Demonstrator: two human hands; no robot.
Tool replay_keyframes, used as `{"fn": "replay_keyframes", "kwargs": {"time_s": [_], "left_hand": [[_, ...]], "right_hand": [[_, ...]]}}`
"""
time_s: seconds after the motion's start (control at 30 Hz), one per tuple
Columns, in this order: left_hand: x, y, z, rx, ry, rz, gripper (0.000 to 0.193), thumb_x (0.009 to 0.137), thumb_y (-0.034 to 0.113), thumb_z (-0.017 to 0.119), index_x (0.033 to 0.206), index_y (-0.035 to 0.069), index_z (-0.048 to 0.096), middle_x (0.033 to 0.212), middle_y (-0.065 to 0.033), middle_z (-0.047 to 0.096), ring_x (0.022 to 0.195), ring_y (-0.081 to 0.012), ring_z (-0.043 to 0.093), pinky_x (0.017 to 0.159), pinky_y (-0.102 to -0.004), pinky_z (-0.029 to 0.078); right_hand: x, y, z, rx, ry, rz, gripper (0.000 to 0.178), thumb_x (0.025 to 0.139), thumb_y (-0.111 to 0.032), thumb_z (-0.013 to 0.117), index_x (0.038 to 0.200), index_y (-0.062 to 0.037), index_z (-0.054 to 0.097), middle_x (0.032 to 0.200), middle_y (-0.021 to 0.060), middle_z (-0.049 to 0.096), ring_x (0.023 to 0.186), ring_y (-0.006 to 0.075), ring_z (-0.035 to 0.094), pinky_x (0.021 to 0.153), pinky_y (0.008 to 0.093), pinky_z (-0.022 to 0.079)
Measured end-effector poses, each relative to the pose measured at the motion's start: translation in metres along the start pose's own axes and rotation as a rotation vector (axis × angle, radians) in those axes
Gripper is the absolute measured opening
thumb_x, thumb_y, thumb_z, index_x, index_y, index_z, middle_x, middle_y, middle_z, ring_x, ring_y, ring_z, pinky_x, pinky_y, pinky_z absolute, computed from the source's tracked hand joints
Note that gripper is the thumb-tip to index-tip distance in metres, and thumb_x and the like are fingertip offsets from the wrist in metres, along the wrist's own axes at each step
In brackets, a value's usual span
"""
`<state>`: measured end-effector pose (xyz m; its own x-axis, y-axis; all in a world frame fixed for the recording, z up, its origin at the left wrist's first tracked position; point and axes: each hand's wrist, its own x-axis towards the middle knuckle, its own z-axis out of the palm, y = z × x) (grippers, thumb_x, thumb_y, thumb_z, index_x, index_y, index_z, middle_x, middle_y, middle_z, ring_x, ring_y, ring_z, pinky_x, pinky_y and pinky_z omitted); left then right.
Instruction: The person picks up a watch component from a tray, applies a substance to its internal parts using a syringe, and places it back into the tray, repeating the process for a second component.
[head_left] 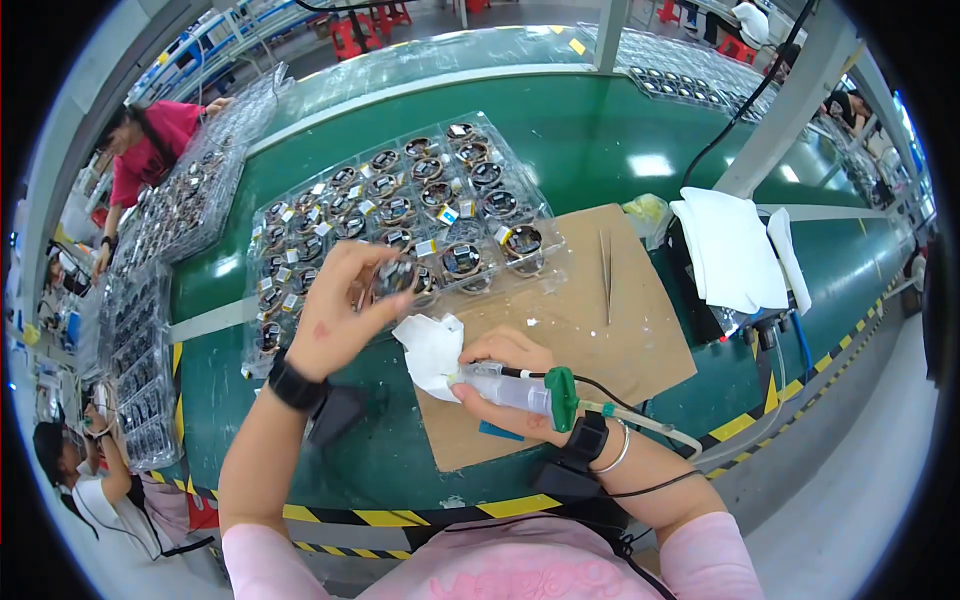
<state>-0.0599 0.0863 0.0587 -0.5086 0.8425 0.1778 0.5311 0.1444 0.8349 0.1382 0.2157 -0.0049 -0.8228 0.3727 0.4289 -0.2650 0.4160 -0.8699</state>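
My left hand is over the near edge of a clear plastic tray, its fingers closed on a small round electronic part that is slightly blurred. Many similar round parts with wires and small white tabs sit in the tray's pockets. Wrapped in my right hand is a clear dispensing syringe with a green cap and a hose running off its back. Its tip points left, beside a crumpled white wipe that touches the fingers of my right hand. Whether those fingers also grip the wipe cannot be told.
Tweezers lie on a brown cardboard sheet under my right hand. To the right, white cloths cover a black box with hoses. More trays line the left, where co-workers sit. A metal post rises at the far right.
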Motion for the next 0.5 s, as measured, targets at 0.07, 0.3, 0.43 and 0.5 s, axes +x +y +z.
{"fn": "replay_keyframes", "kwargs": {"time_s": [0.07, 0.3, 0.43, 0.5], "left_hand": [[0.028, -0.004, -0.001, 0.171, 0.022, 0.021, 0.042, 0.077, 0.009, 0.073, 0.115, 0.004, 0.058, 0.105, -0.004, 0.05, 0.1, -0.0146, 0.052, 0.085, -0.0267, 0.043], [0.086, -0.036, 0.026, 0.357, 0.021, 0.134, 0.037, 0.077, 0.016, 0.072, 0.111, 0.005, 0.063, 0.102, -0.0097, 0.061, 0.091, -0.0194, 0.058, 0.079, -0.0298, 0.047], [0.098, -0.04, 0.03, 0.385, -0.025, 0.205, 0.031, 0.079, 0.016, 0.068, 0.107, 0.005, 0.065, 0.1, -0.0125, 0.064, 0.089, -0.0232, 0.061, 0.079, -0.0336, 0.049], [0.105, -0.042, 0.025, 0.28, -0.036, 0.079, 0.026, 0.083, 0.016, 0.064, 0.107, 0.006, 0.065, 0.102, -0.0096, 0.064, 0.089, -0.0198, 0.06, 0.079, -0.0321, 0.048]], "right_hand": [[0.002, -0.003, 0.002, 0.019, -0.007, 0.002, 0.025, 0.071, -0.01, 0.076, 0.092, -0.0062, 0.064, 0.086, 0.0091, 0.061, 0.076, 0.0222, 0.062, 0.069, 0.0299, 0.05], [0.001, -0.001, 0.005, 0.024, 0.0, -0.019, 0.024, 0.071, -0.012, 0.077, 0.092, -0.0059, 0.064, 0.086, 0.009, 0.062, 0.076, 0.0215, 0.062, 0.068, 0.0291, 0.05], [-0.002, 0.001, 0.003, 0.025, 0.016, -0.002, 0.024, 0.071, -0.013, 0.077, 0.092, -0.0069, 0.065, 0.086, 0.0089, 0.062, 0.075, 0.0211, 0.062, 0.067, 0.0289, 0.05], [-0.002, 0.001, 0.002, 0.005, 0.005, 0.012, 0.024, 0.071, -0.013, 0.077, 0.092, -0.0074, 0.066, 0.086, 0.0091, 0.062, 0.074, 0.0211, 0.063, 0.066, 0.029, 0.05]]}}
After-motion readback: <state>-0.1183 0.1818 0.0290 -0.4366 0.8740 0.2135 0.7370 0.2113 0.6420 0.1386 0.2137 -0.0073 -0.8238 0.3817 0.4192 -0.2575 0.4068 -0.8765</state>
